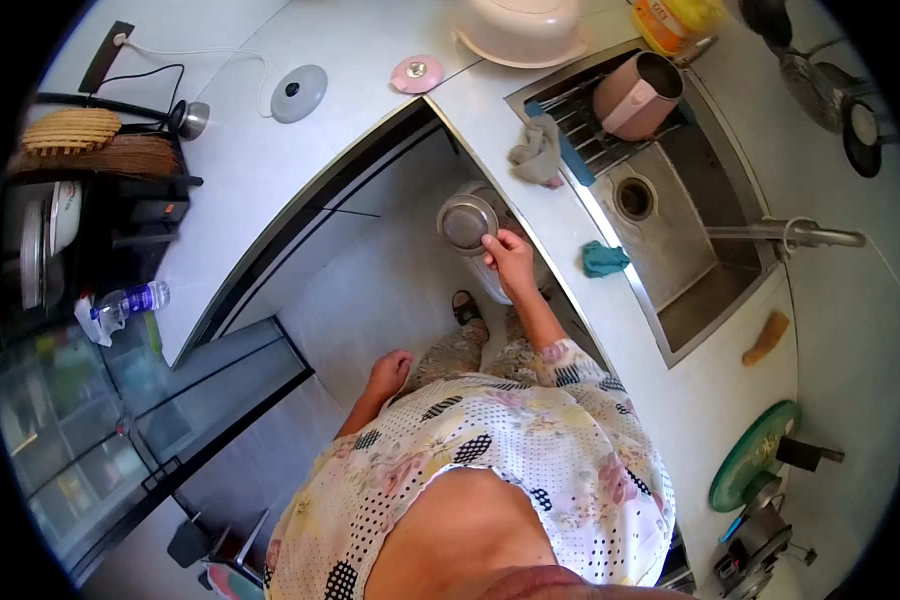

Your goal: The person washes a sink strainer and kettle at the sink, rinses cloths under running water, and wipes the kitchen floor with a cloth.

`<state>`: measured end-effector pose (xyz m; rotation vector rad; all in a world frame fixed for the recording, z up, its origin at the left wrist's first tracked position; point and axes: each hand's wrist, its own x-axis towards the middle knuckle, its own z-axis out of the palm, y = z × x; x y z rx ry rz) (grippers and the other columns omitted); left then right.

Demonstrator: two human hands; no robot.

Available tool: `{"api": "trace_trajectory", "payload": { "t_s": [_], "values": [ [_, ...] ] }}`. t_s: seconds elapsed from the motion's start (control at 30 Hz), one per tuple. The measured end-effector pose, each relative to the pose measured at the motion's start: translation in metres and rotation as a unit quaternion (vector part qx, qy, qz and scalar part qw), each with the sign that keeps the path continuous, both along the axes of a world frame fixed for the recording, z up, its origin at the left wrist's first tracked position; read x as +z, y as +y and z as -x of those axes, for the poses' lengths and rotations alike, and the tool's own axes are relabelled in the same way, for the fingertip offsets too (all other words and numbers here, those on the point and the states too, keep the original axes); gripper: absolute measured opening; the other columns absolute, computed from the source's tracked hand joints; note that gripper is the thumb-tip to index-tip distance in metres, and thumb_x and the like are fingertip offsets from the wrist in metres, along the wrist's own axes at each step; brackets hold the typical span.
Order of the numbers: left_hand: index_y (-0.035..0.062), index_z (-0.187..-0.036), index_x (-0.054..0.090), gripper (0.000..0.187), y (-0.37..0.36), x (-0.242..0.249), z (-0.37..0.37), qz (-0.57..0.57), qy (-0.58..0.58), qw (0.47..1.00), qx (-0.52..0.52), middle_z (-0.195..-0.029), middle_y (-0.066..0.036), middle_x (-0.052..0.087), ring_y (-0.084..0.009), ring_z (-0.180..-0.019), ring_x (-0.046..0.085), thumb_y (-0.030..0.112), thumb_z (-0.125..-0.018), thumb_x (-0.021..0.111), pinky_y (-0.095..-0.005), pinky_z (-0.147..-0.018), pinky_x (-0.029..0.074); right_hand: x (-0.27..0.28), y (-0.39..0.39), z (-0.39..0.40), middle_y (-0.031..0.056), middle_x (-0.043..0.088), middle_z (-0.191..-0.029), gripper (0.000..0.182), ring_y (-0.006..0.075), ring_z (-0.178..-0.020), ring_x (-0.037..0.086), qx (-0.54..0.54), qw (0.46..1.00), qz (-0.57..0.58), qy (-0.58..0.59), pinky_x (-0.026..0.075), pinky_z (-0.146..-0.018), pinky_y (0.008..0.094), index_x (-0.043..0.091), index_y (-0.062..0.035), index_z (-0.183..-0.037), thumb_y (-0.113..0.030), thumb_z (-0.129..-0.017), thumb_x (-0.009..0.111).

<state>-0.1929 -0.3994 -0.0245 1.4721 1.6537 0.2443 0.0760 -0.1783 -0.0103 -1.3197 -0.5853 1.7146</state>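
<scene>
My right hand point(511, 262) is closed on the rim of a round metal strainer point(467, 223), its thumb on top. The strainer is held out above a pale bin point(492, 283) standing on the floor by the counter; the bin's contents are mostly hidden. My left hand point(390, 372) hangs beside my body with its fingers curled in and nothing visible in them. To the right of the strainer, a grey rag point(537, 150) and a teal cloth point(603, 259) lie on the counter's edge by the steel sink point(682, 285).
A pink kettle-like vessel point(638, 97) rests on the sink's rack. The faucet point(810, 235) reaches over the basin. A pink basin point(523, 30), a pink lid point(417, 74) and a grey lid point(299, 93) are on the back counter. At left stands a black rack point(155, 240).
</scene>
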Motion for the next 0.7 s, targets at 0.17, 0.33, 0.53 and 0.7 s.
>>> {"api": "trace_trajectory", "payload": {
  "t_s": [0.17,0.33,0.53,0.7],
  "values": [
    [0.0055,-0.089,0.059,0.012,0.036,-0.007,-0.027,-0.015,0.013,0.998,-0.062,-0.085,-0.016,0.061,-0.0346,-0.078,0.059,0.009,-0.079,0.053,-0.0388,-0.069,0.048,0.089,-0.020,-0.067,0.0101,0.061,-0.086,0.017,0.0199,-0.072,0.062,0.020,0.846,-0.391,-0.362,0.049,-0.063,0.0265,0.064,-0.0024,-0.092,-0.001,-0.075,0.064],
    [0.0058,-0.089,0.059,0.012,0.085,-0.009,-0.067,-0.019,-0.017,0.995,-0.097,-0.087,-0.017,0.061,-0.0348,-0.080,0.059,0.010,-0.079,0.053,-0.0393,-0.071,0.048,0.116,-0.027,-0.146,0.0136,0.061,-0.098,0.026,0.0257,-0.085,0.062,-0.022,0.736,-0.507,-0.447,0.051,-0.072,0.0298,0.062,-0.0050,-0.095,0.007,-0.072,0.064],
    [0.0053,-0.091,0.060,0.013,0.125,-0.011,-0.117,-0.005,-0.031,0.991,-0.134,-0.088,-0.017,0.061,-0.0344,-0.080,0.059,0.010,-0.080,0.053,-0.0387,-0.071,0.048,0.109,-0.033,-0.226,0.0142,0.061,-0.097,0.023,0.0253,-0.086,0.062,-0.076,0.733,-0.437,-0.515,0.052,-0.073,0.0301,0.062,-0.0047,-0.095,0.007,-0.074,0.061],
    [0.0036,-0.094,0.059,0.015,0.151,0.027,-0.167,-0.014,-0.062,0.992,-0.112,-0.085,-0.013,0.063,-0.0259,-0.078,0.062,0.014,-0.085,0.054,-0.0343,-0.069,0.049,0.096,-0.021,-0.265,0.0141,0.061,-0.097,0.021,0.0261,-0.086,0.062,-0.073,0.732,-0.437,-0.518,0.051,-0.072,0.0303,0.062,-0.0040,-0.094,0.005,-0.075,0.060]
  ]
}}
